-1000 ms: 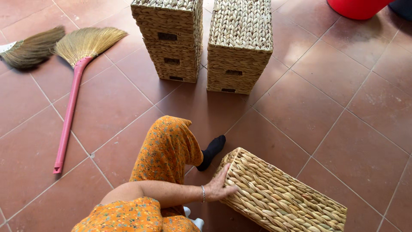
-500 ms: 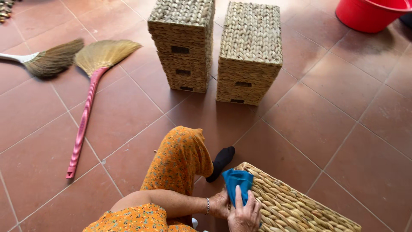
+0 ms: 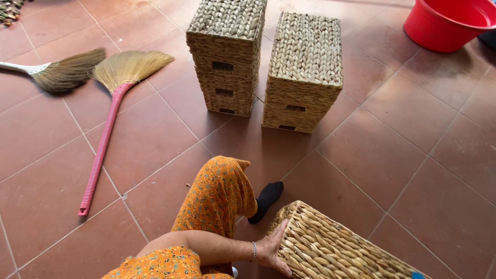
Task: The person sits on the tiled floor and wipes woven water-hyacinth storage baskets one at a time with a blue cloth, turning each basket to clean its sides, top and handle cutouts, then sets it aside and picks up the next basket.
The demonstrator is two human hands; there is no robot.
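A woven straw basket (image 3: pixel 336 248) lies tilted on the tiled floor at the bottom of the view. My left hand (image 3: pixel 273 251), with a bracelet on the wrist, presses against the basket's left end, fingers wrapped along its edge. My right hand is out of the frame. A small blue bit (image 3: pixel 417 275) shows at the bottom edge beside the basket; what it is cannot be made out. My bent leg in orange patterned trousers (image 3: pixel 217 199) and a black sock (image 3: pixel 266 200) sit just left of the basket.
Two stacks of woven baskets (image 3: pixel 227 57) (image 3: pixel 305 72) stand ahead on the red tiles. A pink-handled broom (image 3: pixel 106 134) and a second broom (image 3: pixel 57 75) lie to the left. A red plastic tub (image 3: pixel 447 23) sits at the top right.
My right hand and the blue thing it held over the basket have dropped out of the frame. The left hand has stayed on the basket's end, and the view has shifted slightly.
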